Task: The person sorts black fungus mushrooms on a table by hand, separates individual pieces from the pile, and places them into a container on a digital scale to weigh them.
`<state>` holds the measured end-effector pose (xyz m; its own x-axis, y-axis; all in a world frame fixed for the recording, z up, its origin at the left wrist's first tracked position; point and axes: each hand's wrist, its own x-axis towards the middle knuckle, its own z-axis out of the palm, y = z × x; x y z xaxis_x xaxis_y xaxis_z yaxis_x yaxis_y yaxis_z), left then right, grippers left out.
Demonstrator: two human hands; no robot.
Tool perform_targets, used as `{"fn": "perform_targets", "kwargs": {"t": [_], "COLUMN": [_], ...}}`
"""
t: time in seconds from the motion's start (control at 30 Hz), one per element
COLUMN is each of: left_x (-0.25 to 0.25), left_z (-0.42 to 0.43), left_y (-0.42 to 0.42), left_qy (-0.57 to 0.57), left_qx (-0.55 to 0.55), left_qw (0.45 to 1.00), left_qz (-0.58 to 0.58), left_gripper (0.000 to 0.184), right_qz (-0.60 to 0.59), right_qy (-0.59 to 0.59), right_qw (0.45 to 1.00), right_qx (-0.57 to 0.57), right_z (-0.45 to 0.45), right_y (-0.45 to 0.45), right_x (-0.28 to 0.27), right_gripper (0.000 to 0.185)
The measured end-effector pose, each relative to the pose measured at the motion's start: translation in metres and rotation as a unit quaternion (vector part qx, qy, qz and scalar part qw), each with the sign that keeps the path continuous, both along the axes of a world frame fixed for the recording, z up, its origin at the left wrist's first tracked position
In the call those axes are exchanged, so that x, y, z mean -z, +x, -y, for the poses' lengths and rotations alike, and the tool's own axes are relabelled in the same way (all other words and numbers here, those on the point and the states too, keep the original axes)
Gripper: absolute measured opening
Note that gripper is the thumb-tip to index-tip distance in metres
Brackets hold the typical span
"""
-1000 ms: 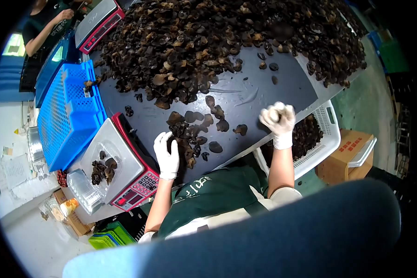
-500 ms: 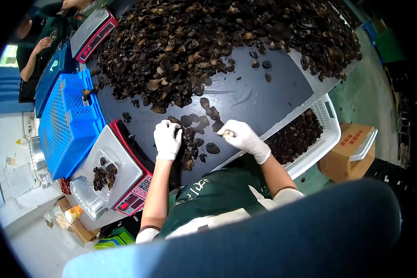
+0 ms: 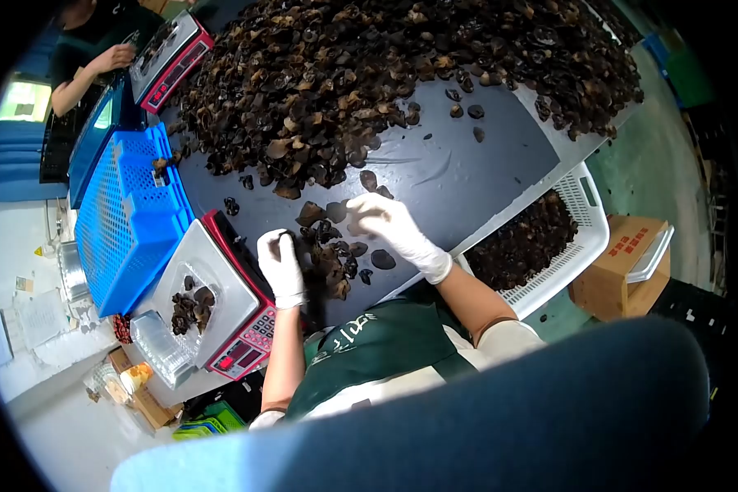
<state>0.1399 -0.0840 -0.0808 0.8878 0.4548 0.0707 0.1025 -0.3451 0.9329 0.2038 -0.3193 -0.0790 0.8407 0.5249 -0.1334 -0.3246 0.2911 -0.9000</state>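
My left hand [image 3: 280,264], in a white glove, is at the left edge of a small group of dark fungus pieces [image 3: 333,262], its fingers curled on a dark piece. My right hand [image 3: 379,223], also gloved, hovers over the upper right of that group with its fingers bent and apart; nothing shows between them. Behind both hands a large heap of dark brown fungus [image 3: 320,90] covers the back of the dark table [image 3: 484,172]. To the left, a red and silver scale [image 3: 236,307] bears a clear plastic box with some pieces [image 3: 193,310].
Blue crates [image 3: 131,221] stand left of the table. A white basket [image 3: 586,238] of fungus is at the right, beside a cardboard box [image 3: 615,283]. Clear containers [image 3: 162,348] lie near the scale. A co-worker's hand [image 3: 113,57] is by a second scale [image 3: 172,61].
My right hand came in from the basket side to the small group, and its fingers have loosened. My left hand shifted slightly left and down. The co-worker's hand moved toward the far scale.
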Motion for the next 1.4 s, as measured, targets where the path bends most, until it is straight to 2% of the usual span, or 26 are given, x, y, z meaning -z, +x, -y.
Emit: {"fn": "perform_targets", "kwargs": {"t": [0.03,0.07,0.1,0.13,0.17,0.23,0.3,0.37,0.43,0.53,0.63,0.7,0.8,0.83,0.9,0.93,0.97,1.0,1.03,1.1,1.13,1.17,1.23,1.27,1.37,1.4], "left_x": [-0.006,-0.013,-0.018,-0.035,-0.042,-0.049,-0.041,-0.026,-0.02,-0.01,-0.001,0.019,0.016,0.013,0.011,0.011,0.011,0.017,0.024,0.041,0.052,0.064,0.06,0.062,0.053,0.033], "left_z": [0.015,0.037,0.055,0.076,0.088,0.087,0.068,0.036,0.019,0.023,0.043,0.047,0.04,0.034,0.017,0.008,0.0,-0.011,-0.021,-0.031,-0.036,-0.038,-0.023,-0.019,-0.021,-0.016], "left_y": [0.003,0.003,0.004,0.002,0.004,0.011,0.023,0.028,0.025,0.017,0.004,-0.004,-0.006,-0.006,-0.009,-0.008,-0.007,-0.007,-0.005,0.0,0.003,0.005,0.003,-0.003,-0.019,-0.027], "left_qy": [0.037,0.044,0.078,0.006,0.144,0.13,0.118,0.144,0.142,0.277,0.348,0.379,0.326,0.284,0.287,0.288,0.29,0.295,0.276,0.292,0.327,0.331,0.322,0.337,0.027,0.128], "left_qx": [0.01,0.053,0.145,0.23,0.266,0.265,0.184,0.158,0.174,0.25,0.297,0.318,0.281,0.252,0.204,0.183,0.161,0.138,0.123,0.079,0.094,0.104,0.144,0.18,0.21,0.187], "left_qw": [0.999,0.997,0.986,0.973,0.944,0.946,0.972,0.975,0.974,0.927,0.889,0.869,0.903,0.925,0.936,0.94,0.943,0.945,0.953,0.951,0.937,0.933,0.923,0.91,0.974,0.973], "left_qz": [0.011,0.023,0.033,0.024,0.131,0.137,0.087,0.055,0.027,0.029,-0.006,0.013,0.018,0.023,0.025,0.024,0.023,0.0,-0.036,-0.063,-0.08,-0.096,-0.154,-0.162,-0.076,-0.047], "left_gripper": [0.009,0.011,0.02,0.03,0.036,0.036,0.026,0.017,0.013,0.016,0.024,0.024,0.019,0.017,0.022,0.026,0.03,0.034,0.036,0.039,0.041,0.041,0.041,0.04,0.032,0.029], "right_qz": [-0.071,-0.203,-0.327,-0.427,-0.4,-0.397,-0.336,-0.211,-0.063,-0.138,-0.179,-0.122,-0.004,0.055,0.066,0.257,0.435,0.458,0.413,0.482,0.435,0.502,0.454,0.446,0.428,0.33], "right_qy": [0.026,0.164,0.295,0.313,0.378,0.372,0.407,0.583,0.678,0.566,0.442,0.318,-0.043,-0.185,-0.203,-0.279,-0.34,-0.381,-0.409,-0.408,-0.386,-0.328,-0.288,-0.261,-0.173,-0.135], "right_qw": [0.997,0.965,0.897,0.848,0.833,0.837,0.849,0.785,0.73,0.804,0.872,0.936,0.994,0.975,0.969,0.906,0.798,0.766,0.798,0.764,0.813,0.796,0.84,0.852,0.882,0.927], "right_qx": [-0.024,-0.003,0.019,0.006,-0.052,-0.049,0.028,0.012,-0.068,0.12,0.114,0.084,0.098,0.114,0.127,0.188,0.24,0.243,0.16,0.13,0.024,0.081,-0.072,-0.086,-0.092,-0.114], "right_z": [0.008,0.007,0.005,0.008,0.018,0.049,0.092,0.134,0.165,0.165,0.127,0.101,0.073,0.063,0.049,0.042,0.034,0.023,0.015,-0.012,-0.02,-0.036,-0.047,-0.048,-0.039,-0.03], "right_y": [0.002,-0.005,-0.01,-0.01,-0.016,-0.016,-0.019,-0.029,-0.026,-0.026,-0.018,-0.014,-0.002,0.003,0.016,0.029,0.038,0.043,0.043,0.032,0.028,0.019,0.013,0.005,0.0,0.001], "right_x": [0.006,0.008,0.002,0.0,0.028,0.019,0.019,0.012,0.014,0.015,0.021,0.014,0.006,0.003,0.02,0.039,0.055,0.065,0.052,0.069,0.038,0.065,0.03,0.025,0.005,-0.002], "right_gripper": [0.033,0.034,0.035,0.039,0.041,0.043,0.042,0.039,0.045,0.061,0.055,0.046,0.02,0.018,0.018,0.019,0.02,0.026,0.03,0.035,0.037,0.036,0.036,0.035,0.034,0.035]}}
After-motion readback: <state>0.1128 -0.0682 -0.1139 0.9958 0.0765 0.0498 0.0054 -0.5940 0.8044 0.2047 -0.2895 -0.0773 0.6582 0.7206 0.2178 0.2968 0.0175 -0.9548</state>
